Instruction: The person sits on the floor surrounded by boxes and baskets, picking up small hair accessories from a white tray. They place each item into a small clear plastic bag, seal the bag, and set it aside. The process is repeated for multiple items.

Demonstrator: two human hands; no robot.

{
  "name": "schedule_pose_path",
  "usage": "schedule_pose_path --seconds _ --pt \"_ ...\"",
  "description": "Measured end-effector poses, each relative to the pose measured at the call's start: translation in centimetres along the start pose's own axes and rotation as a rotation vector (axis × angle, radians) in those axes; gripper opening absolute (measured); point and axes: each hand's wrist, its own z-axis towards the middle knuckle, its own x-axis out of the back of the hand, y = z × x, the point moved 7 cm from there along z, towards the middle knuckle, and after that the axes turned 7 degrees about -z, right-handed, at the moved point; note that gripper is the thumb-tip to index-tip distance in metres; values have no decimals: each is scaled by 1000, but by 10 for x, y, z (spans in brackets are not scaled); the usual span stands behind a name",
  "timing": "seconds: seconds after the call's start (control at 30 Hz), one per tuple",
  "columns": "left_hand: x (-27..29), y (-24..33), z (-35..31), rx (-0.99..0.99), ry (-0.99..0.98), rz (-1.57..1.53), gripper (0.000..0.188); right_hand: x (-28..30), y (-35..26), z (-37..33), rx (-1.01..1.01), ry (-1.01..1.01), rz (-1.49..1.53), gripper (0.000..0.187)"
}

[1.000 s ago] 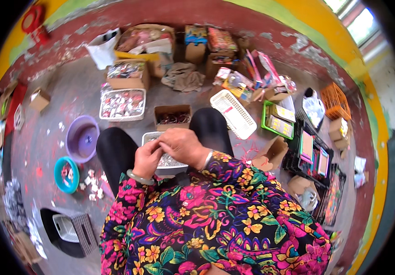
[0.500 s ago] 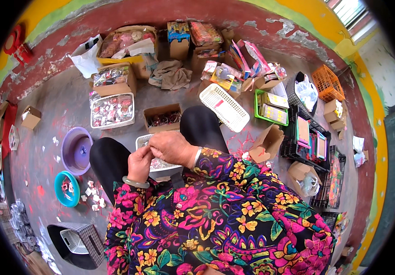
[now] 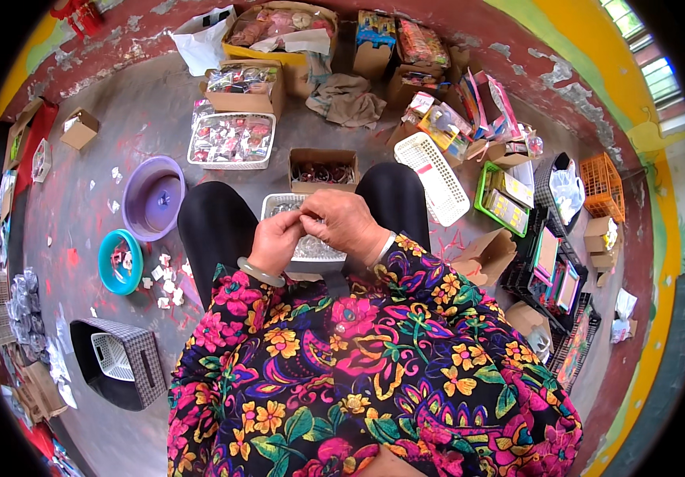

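Observation:
My left hand (image 3: pixel 275 241) and my right hand (image 3: pixel 345 222) meet above my lap, fingertips pinched together. Whatever is between them is too small or too hidden to name. Just beneath, between my knees, stands a white plastic basket (image 3: pixel 318 251) of small clear and silvery pieces, partly covered by my hands. Beyond it sits an open cardboard box (image 3: pixel 323 188) with dark reddish items inside. A pale bangle circles my left wrist, and a light band is on my right.
At the left are a purple basin (image 3: pixel 140 220), a teal bowl (image 3: pixel 109 268) and a checked bin (image 3: pixel 145 364). Packets fill a white basket (image 3: pixel 199 156) ahead. An empty white basket (image 3: pixel 446 196), a green basket (image 3: pixel 482 189) and black crates (image 3: pixel 517 270) stand at the right.
The view has shifted, so the surroundings sit differently in the picture. My hands remain pinched together over the basket, and more of its contents shows below them.

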Motion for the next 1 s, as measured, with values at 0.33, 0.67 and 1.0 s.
schedule_pose_path --seconds 0.33,0.67,1.0 --pt "4 -7 2 -8 -16 37 19 2 6 0 8 -7 79 11" --pt "3 0 0 -79 15 136 17 -3 8 -1 -31 -42 140 12" --pt "4 1 -1 -85 25 163 18 2 4 1 -19 -60 155 11"
